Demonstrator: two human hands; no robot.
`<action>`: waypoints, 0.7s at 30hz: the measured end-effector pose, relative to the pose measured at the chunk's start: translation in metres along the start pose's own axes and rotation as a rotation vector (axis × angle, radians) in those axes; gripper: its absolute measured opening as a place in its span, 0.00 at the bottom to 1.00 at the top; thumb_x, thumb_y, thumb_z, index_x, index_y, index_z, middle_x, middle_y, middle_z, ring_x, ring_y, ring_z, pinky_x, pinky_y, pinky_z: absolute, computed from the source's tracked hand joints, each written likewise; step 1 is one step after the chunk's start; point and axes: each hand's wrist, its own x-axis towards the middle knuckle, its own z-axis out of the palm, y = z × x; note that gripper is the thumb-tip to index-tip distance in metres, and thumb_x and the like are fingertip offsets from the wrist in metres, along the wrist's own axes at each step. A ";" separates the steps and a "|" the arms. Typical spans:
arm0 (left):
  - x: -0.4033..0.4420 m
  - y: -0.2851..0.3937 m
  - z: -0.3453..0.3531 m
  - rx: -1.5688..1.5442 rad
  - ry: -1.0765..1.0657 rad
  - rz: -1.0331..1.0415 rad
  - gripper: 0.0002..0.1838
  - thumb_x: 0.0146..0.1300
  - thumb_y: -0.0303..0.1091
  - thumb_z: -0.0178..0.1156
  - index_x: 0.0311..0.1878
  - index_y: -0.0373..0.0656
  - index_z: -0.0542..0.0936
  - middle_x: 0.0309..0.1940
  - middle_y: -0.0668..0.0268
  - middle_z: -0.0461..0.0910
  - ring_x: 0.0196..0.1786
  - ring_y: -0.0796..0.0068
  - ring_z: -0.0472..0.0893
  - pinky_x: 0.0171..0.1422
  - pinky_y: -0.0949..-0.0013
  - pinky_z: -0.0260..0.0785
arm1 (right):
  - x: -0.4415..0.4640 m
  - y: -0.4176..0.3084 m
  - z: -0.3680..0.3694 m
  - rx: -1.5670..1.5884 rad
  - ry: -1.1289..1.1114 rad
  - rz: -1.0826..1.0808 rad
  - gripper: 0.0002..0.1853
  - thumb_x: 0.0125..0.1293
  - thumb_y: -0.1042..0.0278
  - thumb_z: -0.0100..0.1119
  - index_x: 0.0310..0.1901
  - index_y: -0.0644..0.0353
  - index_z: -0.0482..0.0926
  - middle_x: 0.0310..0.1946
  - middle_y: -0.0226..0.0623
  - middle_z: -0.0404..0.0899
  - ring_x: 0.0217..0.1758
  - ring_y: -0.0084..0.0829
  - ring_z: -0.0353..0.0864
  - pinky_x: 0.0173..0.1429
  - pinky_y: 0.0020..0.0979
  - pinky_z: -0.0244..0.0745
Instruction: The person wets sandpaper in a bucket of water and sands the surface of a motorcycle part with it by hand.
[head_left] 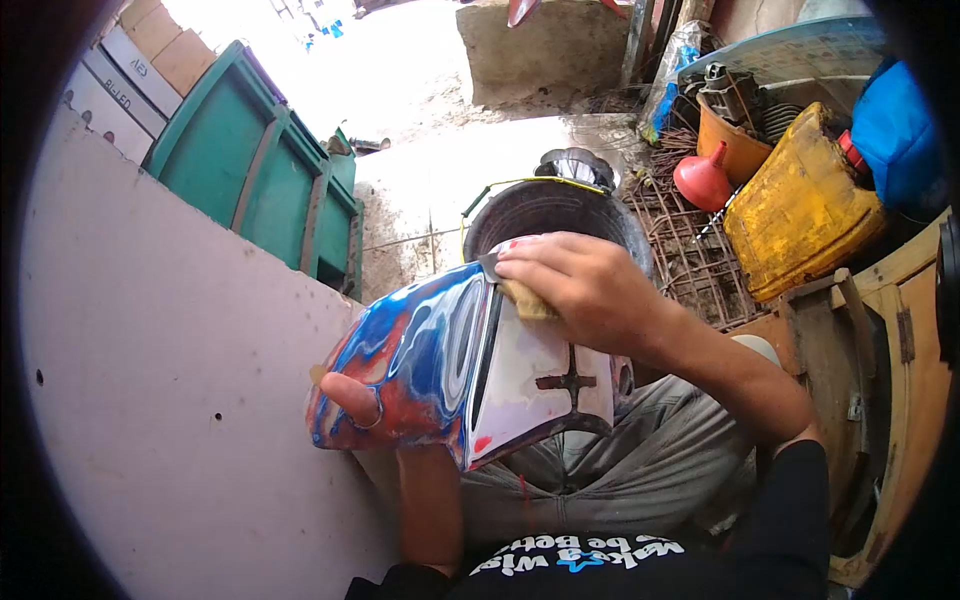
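Note:
A curved body panel (420, 345), apparently from a motorcycle, lies tilted over my lap, its blue, red and white paint sanded through in rings. My left hand (352, 400) holds it from below; the thumb shows through a hole at the lower left, and the other fingers are hidden behind the panel. On the panel's upper edge, my right hand (575, 285) presses down a piece of grey sandpaper (490, 266) folded around a tan sponge block (528, 302). A cross-shaped cutout (573, 382) sits in the white section below that hand.
A black bucket (560, 205) with a yellow handle stands just beyond the panel. To the right are a red funnel (702, 178), a yellow jerrycan (800, 205), rusty wire mesh (690, 240) and wooden frames (915, 340). A pale board (180, 330) and green cabinet (235, 160) border the left.

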 end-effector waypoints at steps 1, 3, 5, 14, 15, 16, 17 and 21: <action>0.001 0.000 -0.001 0.002 -0.010 -0.007 0.66 0.58 0.86 0.55 0.73 0.25 0.63 0.67 0.46 0.75 0.65 0.56 0.78 0.76 0.54 0.68 | -0.004 -0.019 0.003 0.033 0.034 -0.066 0.12 0.63 0.69 0.65 0.47 0.60 0.86 0.53 0.41 0.87 0.56 0.35 0.88 0.66 0.37 0.82; 0.001 0.002 -0.006 0.139 -0.049 -0.023 0.66 0.58 0.85 0.56 0.73 0.25 0.63 0.68 0.47 0.74 0.66 0.57 0.77 0.77 0.55 0.68 | -0.008 -0.042 0.008 0.106 0.092 -0.216 0.15 0.61 0.68 0.67 0.49 0.60 0.85 0.52 0.41 0.87 0.55 0.38 0.89 0.65 0.37 0.82; 0.008 0.014 -0.022 0.301 -0.023 0.045 0.64 0.61 0.85 0.51 0.73 0.24 0.63 0.68 0.45 0.74 0.67 0.56 0.77 0.76 0.53 0.68 | -0.004 -0.019 0.007 0.055 0.043 -0.082 0.15 0.62 0.68 0.65 0.50 0.60 0.86 0.53 0.40 0.88 0.56 0.35 0.89 0.66 0.38 0.82; -0.003 0.003 -0.023 -0.018 0.010 -0.005 0.58 0.61 0.78 0.63 0.72 0.27 0.65 0.66 0.48 0.75 0.65 0.63 0.77 0.74 0.57 0.70 | -0.002 -0.005 0.003 0.008 -0.018 -0.038 0.16 0.61 0.67 0.66 0.51 0.61 0.86 0.54 0.40 0.88 0.57 0.33 0.88 0.64 0.36 0.83; -0.001 0.002 -0.011 0.157 0.098 0.076 0.57 0.61 0.77 0.63 0.71 0.28 0.66 0.66 0.48 0.75 0.64 0.63 0.78 0.73 0.58 0.71 | -0.001 0.000 0.000 -0.027 -0.055 0.020 0.15 0.62 0.67 0.65 0.49 0.61 0.87 0.55 0.40 0.88 0.57 0.32 0.88 0.64 0.36 0.83; -0.002 0.004 -0.009 0.209 0.122 0.078 0.57 0.62 0.77 0.63 0.71 0.28 0.66 0.65 0.48 0.75 0.63 0.64 0.78 0.72 0.58 0.72 | -0.003 -0.007 0.003 -0.017 -0.002 -0.045 0.15 0.62 0.67 0.66 0.49 0.61 0.86 0.54 0.41 0.88 0.57 0.32 0.88 0.64 0.36 0.83; -0.002 0.006 -0.008 0.262 0.142 0.077 0.56 0.62 0.77 0.63 0.70 0.29 0.67 0.64 0.48 0.76 0.61 0.64 0.79 0.71 0.59 0.72 | -0.007 -0.022 0.010 -0.009 0.053 -0.106 0.15 0.62 0.67 0.66 0.49 0.62 0.86 0.53 0.42 0.88 0.57 0.33 0.89 0.64 0.36 0.83; -0.004 0.019 -0.083 -0.033 -0.031 -0.042 0.59 0.62 0.82 0.55 0.70 0.26 0.67 0.62 0.47 0.78 0.61 0.59 0.80 0.70 0.57 0.73 | -0.006 -0.019 0.014 -0.001 0.122 -0.175 0.15 0.60 0.66 0.67 0.47 0.63 0.85 0.49 0.44 0.88 0.53 0.36 0.90 0.60 0.37 0.85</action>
